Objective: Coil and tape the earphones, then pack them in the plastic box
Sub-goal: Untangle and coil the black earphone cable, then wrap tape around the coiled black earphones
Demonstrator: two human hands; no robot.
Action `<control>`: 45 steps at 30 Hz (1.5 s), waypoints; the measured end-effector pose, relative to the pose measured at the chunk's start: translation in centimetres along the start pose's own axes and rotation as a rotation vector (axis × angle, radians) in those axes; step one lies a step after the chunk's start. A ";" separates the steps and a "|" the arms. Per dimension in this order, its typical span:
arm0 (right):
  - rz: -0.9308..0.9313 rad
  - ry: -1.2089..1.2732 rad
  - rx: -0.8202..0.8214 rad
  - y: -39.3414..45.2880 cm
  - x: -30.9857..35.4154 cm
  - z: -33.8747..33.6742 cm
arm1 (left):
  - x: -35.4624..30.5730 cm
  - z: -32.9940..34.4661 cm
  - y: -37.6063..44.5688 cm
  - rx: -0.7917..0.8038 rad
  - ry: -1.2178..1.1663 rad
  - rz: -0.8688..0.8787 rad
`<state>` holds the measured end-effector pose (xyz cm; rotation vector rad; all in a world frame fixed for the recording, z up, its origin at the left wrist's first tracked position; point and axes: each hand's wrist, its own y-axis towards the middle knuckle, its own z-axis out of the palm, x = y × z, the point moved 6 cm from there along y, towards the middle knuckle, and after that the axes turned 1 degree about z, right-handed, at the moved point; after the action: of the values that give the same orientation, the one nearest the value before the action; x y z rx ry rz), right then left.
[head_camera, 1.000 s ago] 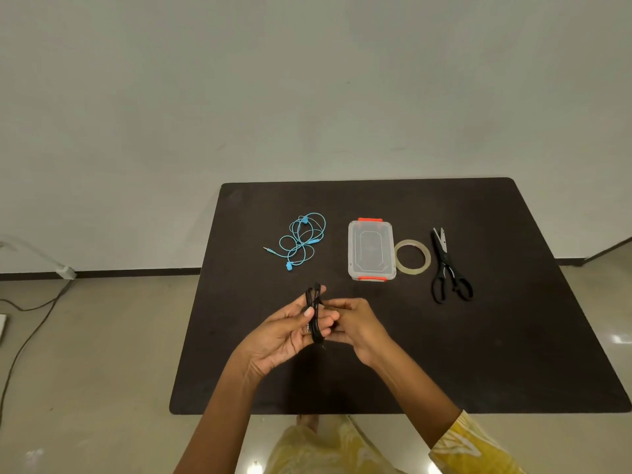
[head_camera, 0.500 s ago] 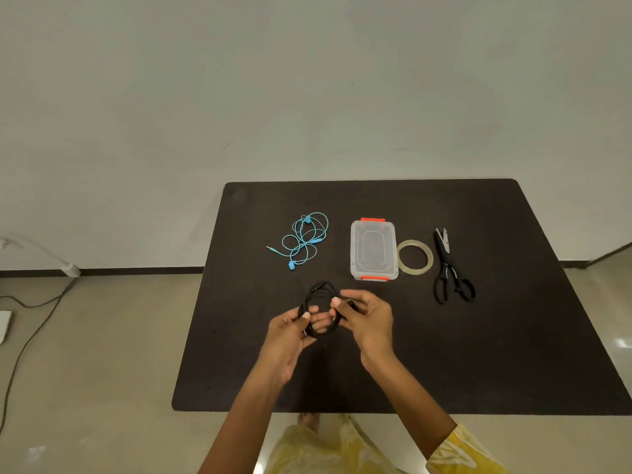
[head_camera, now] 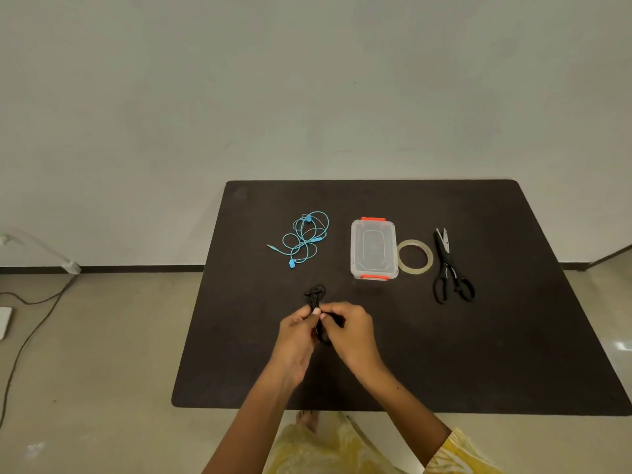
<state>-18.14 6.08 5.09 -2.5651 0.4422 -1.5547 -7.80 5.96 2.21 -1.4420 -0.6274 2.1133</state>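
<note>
Black earphones are bunched into a narrow coil over the near middle of the dark table. My left hand and my right hand both pinch the coil, side by side, and its far end sticks out beyond my fingers. Blue earphones lie loosely tangled on the table farther back on the left. The clear plastic box with orange latches stands shut behind my hands. A roll of clear tape lies flat just right of the box.
Black scissors lie right of the tape, blades pointing away. A grey wall stands behind the table. Cables run over the floor at the left. My yellow patterned clothing shows below the table's near edge.
The black coil was held open as a round loop half a second ago; now it is squeezed narrow and my hands have come close together around it.
</note>
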 end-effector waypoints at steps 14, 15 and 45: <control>-0.256 -0.224 0.068 -0.5 1.4 1.1 | -0.3 -0.4 0.3 0.063 -0.089 -0.138; -0.259 -0.207 0.055 -0.5 1.5 1.0 | -0.4 -0.4 0.3 0.042 -0.127 -0.120; 0.138 0.427 0.012 4.2 -3.2 -3.4 | -3.1 -0.6 2.9 0.007 0.115 0.065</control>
<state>-23.31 3.24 2.96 -2.1296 0.6294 -2.0404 -6.68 1.82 2.41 -1.5864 -0.5358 2.0618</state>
